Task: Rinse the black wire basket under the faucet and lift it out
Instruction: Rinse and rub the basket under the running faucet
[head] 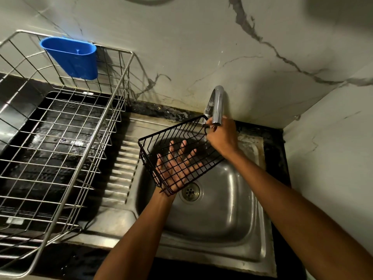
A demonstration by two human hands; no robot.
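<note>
Your left hand [177, 164] spread flat under the tilted basket [177, 156], fingers showing through the wires, your right hand [221, 137] pinching its far rim beneath the faucet [217, 106], basket held above the sink [222, 219].

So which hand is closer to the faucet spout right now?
Right. The right hand grips the black wire basket rim just below the faucet spout. The left hand is lower, spread under the basket's bottom, above the drain.
</note>
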